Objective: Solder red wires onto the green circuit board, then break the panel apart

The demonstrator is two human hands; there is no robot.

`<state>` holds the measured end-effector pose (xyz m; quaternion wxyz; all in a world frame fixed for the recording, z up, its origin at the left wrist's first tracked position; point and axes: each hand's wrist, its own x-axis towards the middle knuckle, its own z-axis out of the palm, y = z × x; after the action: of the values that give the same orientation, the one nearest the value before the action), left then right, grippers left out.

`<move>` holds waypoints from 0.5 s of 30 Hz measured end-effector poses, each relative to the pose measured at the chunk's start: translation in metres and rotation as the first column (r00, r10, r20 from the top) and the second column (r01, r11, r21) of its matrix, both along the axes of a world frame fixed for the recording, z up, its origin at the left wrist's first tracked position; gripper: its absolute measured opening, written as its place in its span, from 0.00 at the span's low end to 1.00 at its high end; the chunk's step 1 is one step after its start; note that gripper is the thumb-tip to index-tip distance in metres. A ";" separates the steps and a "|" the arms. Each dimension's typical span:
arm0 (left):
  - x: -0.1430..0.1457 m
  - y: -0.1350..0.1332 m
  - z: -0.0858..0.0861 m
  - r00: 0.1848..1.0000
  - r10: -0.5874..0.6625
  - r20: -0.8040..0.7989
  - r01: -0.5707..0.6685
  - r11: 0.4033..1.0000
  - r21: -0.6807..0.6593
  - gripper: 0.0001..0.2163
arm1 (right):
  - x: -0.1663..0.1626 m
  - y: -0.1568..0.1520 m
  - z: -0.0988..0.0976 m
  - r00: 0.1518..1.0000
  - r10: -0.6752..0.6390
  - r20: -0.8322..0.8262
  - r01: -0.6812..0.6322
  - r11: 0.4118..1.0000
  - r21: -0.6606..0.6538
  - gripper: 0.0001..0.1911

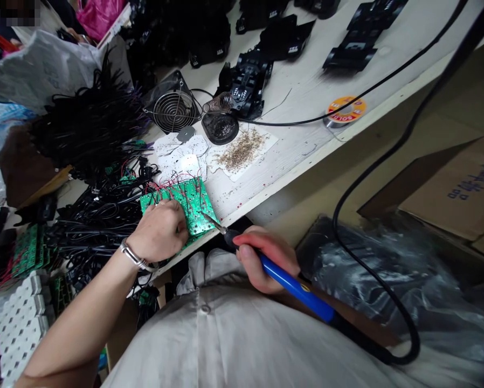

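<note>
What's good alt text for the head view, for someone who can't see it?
A person's right hand holds a blue soldering iron, its tip over a red-wired green circuit board, with the curled left hand at the board. Beyond, a grille-covered fan and a solder spool sit on a white table.

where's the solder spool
In the head view, the solder spool sits right of centre, near the edge of the white table, below a black plastic part.

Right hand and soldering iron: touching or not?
Touching. The head view shows the right hand wrapped around the soldering iron, with no gap between them.
</note>
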<state>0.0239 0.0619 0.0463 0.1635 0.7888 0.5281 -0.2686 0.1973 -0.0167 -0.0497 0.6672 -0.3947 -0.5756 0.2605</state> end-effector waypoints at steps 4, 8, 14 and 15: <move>-0.002 0.000 -0.001 1.000 -0.002 0.007 0.002 1.000 -0.009 0.05 | 0.000 0.000 0.001 1.000 -0.004 0.017 0.004 1.000 -0.015 0.10; 0.000 0.002 -0.001 1.000 -0.005 0.001 0.005 1.000 -0.008 0.06 | 0.003 -0.002 0.000 0.999 0.007 0.035 -0.005 0.999 -0.051 0.09; 0.017 -0.003 0.014 0.992 0.041 -0.122 -0.048 0.997 -0.056 0.07 | 0.008 -0.016 -0.017 0.992 -0.045 0.114 0.060 0.991 -0.124 0.06; 0.018 -0.002 0.015 0.991 0.044 -0.130 -0.053 0.996 -0.066 0.07 | 0.007 -0.014 -0.022 0.994 -0.058 0.088 0.071 0.987 -0.146 0.05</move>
<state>0.0419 0.0594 0.0609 0.1628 0.7506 0.5470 -0.3329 0.2042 -0.0309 -0.0713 0.6192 -0.4725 -0.5688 0.2643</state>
